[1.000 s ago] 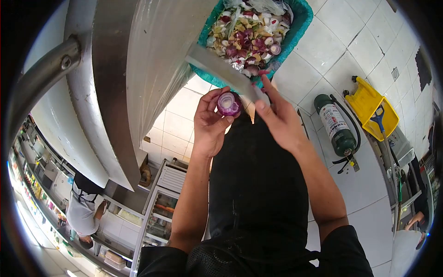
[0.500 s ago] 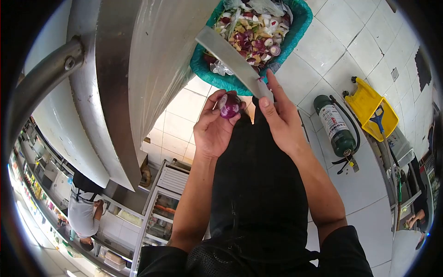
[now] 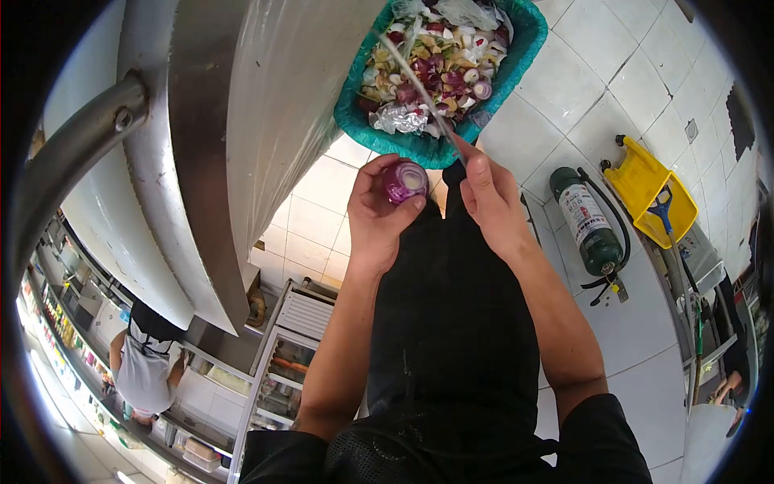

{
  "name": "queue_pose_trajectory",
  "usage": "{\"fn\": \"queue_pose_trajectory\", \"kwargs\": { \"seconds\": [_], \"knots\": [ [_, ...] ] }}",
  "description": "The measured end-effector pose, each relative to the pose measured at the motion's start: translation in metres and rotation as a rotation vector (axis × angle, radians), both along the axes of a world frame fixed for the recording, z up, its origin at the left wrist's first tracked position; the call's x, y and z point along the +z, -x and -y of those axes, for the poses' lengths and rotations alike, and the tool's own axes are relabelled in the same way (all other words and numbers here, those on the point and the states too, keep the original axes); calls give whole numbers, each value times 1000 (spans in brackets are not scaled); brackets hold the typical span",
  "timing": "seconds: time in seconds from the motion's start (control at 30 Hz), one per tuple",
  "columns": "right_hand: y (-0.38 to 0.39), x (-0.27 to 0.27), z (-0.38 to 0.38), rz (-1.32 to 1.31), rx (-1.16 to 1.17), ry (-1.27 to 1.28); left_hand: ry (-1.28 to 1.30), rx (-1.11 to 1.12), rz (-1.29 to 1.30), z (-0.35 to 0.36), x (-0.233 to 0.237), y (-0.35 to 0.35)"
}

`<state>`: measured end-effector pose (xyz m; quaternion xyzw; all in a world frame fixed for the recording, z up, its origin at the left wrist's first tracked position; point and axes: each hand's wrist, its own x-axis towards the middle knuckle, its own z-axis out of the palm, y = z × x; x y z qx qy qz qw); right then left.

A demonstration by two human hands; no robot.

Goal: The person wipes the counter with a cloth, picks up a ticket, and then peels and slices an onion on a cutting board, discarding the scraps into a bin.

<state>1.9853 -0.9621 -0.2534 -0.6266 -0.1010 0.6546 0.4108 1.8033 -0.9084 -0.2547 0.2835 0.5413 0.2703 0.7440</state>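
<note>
My left hand [image 3: 376, 216] is closed around a red onion [image 3: 407, 182], fingers and thumb on its sides. A round, pale cut face with rings shows on the onion, with purple skin around it. In my right hand [image 3: 493, 202] is a wide-bladed kitchen knife [image 3: 416, 82], seen almost edge-on, its blade pointing up and left over the bin. The handle is mostly hidden by my fingers. Blade and onion are apart. Just beyond both hands stands a bin [image 3: 528, 50] lined with a teal bag, holding onion skins, vegetable scraps and crumpled clear plastic.
Metal equipment [image 3: 201, 161] with a curved pipe handle [image 3: 72, 129] rises on the left. To the right are a green cylinder [image 3: 592, 230] with a black hose and a yellow mop bucket [image 3: 653, 189]. A person [image 3: 145, 375] stands at a counter at lower left.
The left hand has turned the onion so its cut face shows. The knife has rotated from blade side showing to nearly edge-on. The person at lower left has shifted posture.
</note>
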Motion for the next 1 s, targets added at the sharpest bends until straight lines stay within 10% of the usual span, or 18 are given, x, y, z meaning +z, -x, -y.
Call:
{"fn": "queue_pose_trajectory", "kwargs": {
  "seconds": [1.0],
  "knots": [
    [4, -6, 5, -528, -208, 159, -81, -151, 14, -8, 4, 3]
  ]
}}
